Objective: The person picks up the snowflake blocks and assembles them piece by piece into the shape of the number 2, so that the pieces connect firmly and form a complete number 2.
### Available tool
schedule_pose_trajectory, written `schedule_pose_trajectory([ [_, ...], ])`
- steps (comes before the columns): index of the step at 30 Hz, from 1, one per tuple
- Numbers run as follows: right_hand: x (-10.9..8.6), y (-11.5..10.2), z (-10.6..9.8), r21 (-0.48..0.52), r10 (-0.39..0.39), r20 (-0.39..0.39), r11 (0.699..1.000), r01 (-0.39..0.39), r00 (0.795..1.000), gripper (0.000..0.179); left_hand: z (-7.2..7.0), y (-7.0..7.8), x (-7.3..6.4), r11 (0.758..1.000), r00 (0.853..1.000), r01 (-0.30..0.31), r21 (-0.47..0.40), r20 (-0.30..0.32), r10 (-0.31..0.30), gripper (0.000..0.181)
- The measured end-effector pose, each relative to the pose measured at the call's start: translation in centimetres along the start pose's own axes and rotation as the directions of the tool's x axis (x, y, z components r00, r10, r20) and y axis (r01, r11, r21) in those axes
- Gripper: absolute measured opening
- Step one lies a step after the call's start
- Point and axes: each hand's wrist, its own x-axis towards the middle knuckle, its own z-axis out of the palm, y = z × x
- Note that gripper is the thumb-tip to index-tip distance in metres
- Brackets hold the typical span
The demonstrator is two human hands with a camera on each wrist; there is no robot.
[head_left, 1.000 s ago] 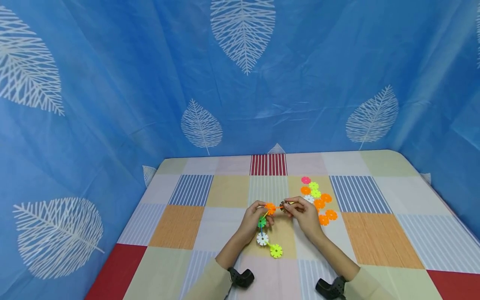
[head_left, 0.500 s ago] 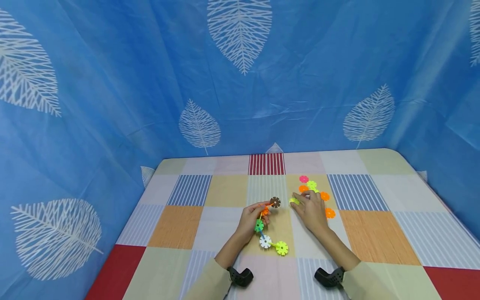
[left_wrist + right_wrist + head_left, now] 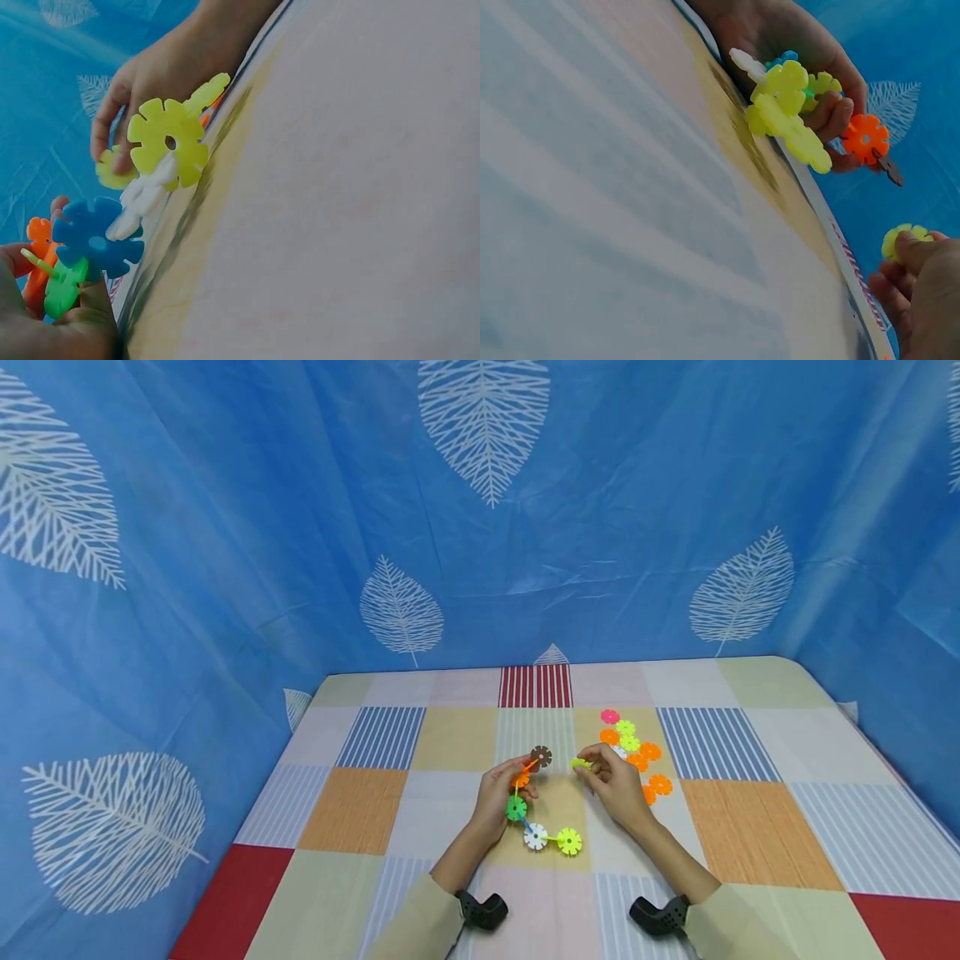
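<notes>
Chain of notched flower discs (image 3: 516,811) over tabletop (image 3: 431,814); we see left hand (image 3: 495,802) pinching it near orange disc (image 3: 875,130). Just right of chain, right hand (image 3: 618,786) pinching yellow flower disc (image 3: 580,763). Farther right, loose flower discs (image 3: 650,751).

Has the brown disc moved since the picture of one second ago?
Yes, to the left. In the head view, the brown disc appeared below the right part of the red-striped patch; now it appears below its middle, slightly closer.
</notes>
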Motion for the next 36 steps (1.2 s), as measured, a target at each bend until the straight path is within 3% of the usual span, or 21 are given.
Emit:
schedule_pose_trajectory([
  [4,0.0,-1.8,0.0,0.161,0.008,0.007,0.987,-0.009,1.0,0.017,0.1,0.0,0.1,0.999,1.0,-0.008,0.034,-0.007,0.008,0.033],
  [12,0.0,-3.9,-0.1,0.226,-0.035,0.063,0.974,0.02,0.997,0.011,0.1,0.1,0.0,0.996,1.0,0.003,0.091,0.019,-0.005,0.034],
  [20,-0.3,-4.0,0.2,0.217,-0.083,0.062,0.974,0.068,0.995,0.011,0.2,0.4,-0.2,0.992,0.998,0.025,0.125,0.051,-0.032,0.028],
  [25,-0.3,-4.3,0.3,0.213,-0.116,0.055,0.972,0.102,0.992,0.01,0.2,0.2,-0.2,0.987,0.998,0.011,0.157,0.061,-0.021,0.026],
  [36,-0.3,-4.6,0.4,0.174,-0.112,0.043,0.979,0.103,0.993,0.009,0.3,0.2,-0.4,0.987,0.997,-0.027,0.158,0.078,0.015,0.024],
])
